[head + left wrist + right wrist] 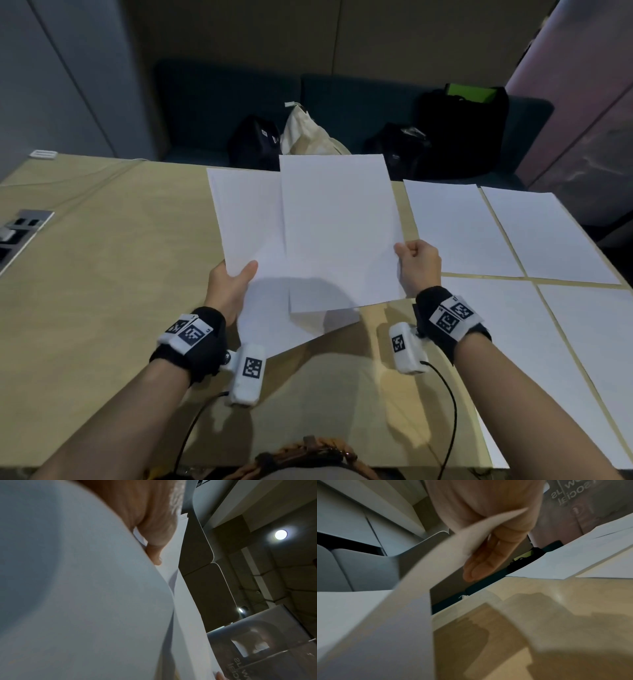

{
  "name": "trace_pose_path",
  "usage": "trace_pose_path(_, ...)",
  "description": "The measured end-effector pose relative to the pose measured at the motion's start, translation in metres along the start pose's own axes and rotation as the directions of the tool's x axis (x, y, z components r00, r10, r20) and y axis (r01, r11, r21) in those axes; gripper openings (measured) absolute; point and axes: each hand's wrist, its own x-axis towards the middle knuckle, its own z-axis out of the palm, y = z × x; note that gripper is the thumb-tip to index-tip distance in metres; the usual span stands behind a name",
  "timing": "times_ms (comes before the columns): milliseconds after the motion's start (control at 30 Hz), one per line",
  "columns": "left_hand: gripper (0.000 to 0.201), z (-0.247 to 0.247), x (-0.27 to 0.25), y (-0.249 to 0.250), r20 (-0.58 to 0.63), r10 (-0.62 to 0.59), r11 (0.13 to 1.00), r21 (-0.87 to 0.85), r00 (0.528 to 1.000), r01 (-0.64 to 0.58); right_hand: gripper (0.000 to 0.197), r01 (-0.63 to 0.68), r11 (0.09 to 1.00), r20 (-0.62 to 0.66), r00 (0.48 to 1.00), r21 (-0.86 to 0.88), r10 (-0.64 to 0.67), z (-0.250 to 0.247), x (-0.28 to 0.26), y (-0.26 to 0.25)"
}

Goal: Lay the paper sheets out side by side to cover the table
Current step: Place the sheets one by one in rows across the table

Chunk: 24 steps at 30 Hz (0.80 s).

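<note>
Above the middle of the wooden table (pixel 102 274), my left hand (pixel 233 284) grips a stack of white paper sheets (pixel 250 219) by its near left edge, thumb on top. My right hand (pixel 416 262) pinches the right edge of a single sheet (pixel 339 229), lifted and overlapping the stack's right side. The left wrist view shows the stack (pixel 77 601) from below, with fingers (pixel 154 553) under it. In the right wrist view the pinched sheet (pixel 412 582) curves away from my right hand (pixel 488 555). Several sheets (pixel 459 226) lie flat side by side on the table's right part.
A socket panel (pixel 20 229) is set into the table at the left edge, with a cable running across the far left corner. Behind the table stands a dark bench (pixel 342 102) with black bags (pixel 459 130) and a beige bag (pixel 308 133).
</note>
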Motion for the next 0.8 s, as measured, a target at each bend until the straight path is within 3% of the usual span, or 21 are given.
trace_pose_path(267, 0.03, -0.04, 0.01, -0.002, -0.02, -0.006, 0.995, 0.096, 1.0, 0.008, 0.021, -0.155, 0.969, -0.107, 0.985, -0.191, 0.137, 0.018, 0.038, 0.009)
trace_pose_path(467, 0.026, -0.049, 0.016, -0.003, -0.026, -0.032, 0.993, 0.111, 0.999, 0.035, 0.015, -0.203, 0.899, -0.076, 0.979, -0.389, 0.188, 0.021, 0.055, 0.012)
trace_pose_path(500, 0.028, -0.049, 0.017, -0.003, -0.021, -0.034, 0.993, 0.111, 0.999, 0.036, 0.024, -0.197, 0.882, -0.08, 0.98, -0.429, 0.181, 0.023, 0.055, 0.012)
trace_pose_path(600, 0.027, -0.049, 0.018, -0.002, 0.021, -0.033, 0.996, 0.09, 0.999, 0.031, 0.046, -0.062, 0.785, -0.039, 0.998, -0.617, 0.048, 0.03, 0.045, 0.008)
trace_pose_path(667, 0.025, -0.048, 0.018, -0.001, 0.036, -0.043, 0.997, 0.072, 0.998, 0.041, 0.044, 0.11, 0.697, 0.121, 0.992, -0.708, -0.034, 0.039, 0.033, 0.005)
trace_pose_path(733, 0.024, -0.046, 0.02, -0.001, 0.031, -0.06, 0.997, 0.044, 0.998, 0.058, 0.043, 0.249, 0.631, 0.308, 0.951, -0.735, -0.016, 0.051, 0.02, 0.006)
trace_pose_path(800, 0.023, -0.043, 0.021, -0.001, 0.025, -0.07, 0.997, 0.032, 0.997, 0.069, 0.042, 0.31, 0.605, 0.418, 0.907, -0.733, 0.042, 0.062, 0.011, 0.012)
